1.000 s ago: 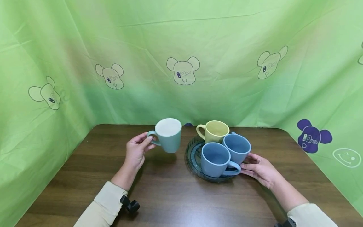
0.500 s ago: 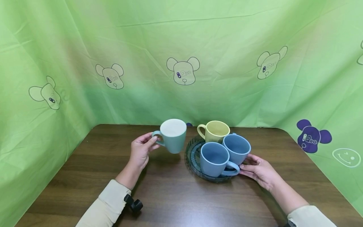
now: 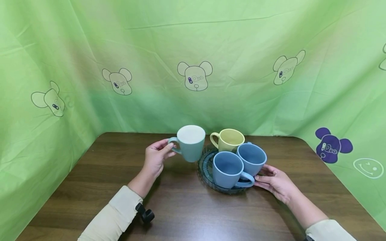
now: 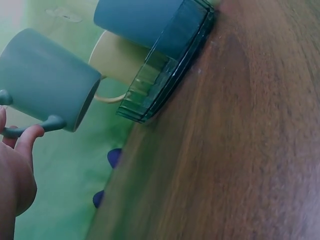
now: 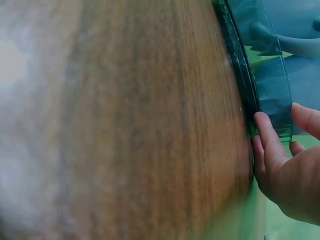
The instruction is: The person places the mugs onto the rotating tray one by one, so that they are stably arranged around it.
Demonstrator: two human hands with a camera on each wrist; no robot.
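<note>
My left hand (image 3: 155, 159) pinches the handle of a teal mug (image 3: 190, 147) with a white inside. This mug hangs upright above the table, just left of a round dark-green glass dish (image 3: 208, 177); in the left wrist view the mug (image 4: 47, 80) is apart from the dish's ribbed wall (image 4: 142, 97). In the dish stand a yellow mug (image 3: 230, 139) at the back and two blue mugs, one in front (image 3: 227, 172) and one at the right (image 3: 252, 159). With fairly straight fingers, my right hand (image 3: 277, 184) touches the dish's right outer side.
Everything is on a brown wooden table (image 3: 193, 214). Behind and at both sides hangs a green printed cloth (image 3: 150, 100). A black wrist device (image 3: 145, 213) sits at the left cuff, low over the table.
My left hand has carried the teal mug rightward, up close to the dish's left side. The right hand and the mugs in the dish have stayed almost still.
</note>
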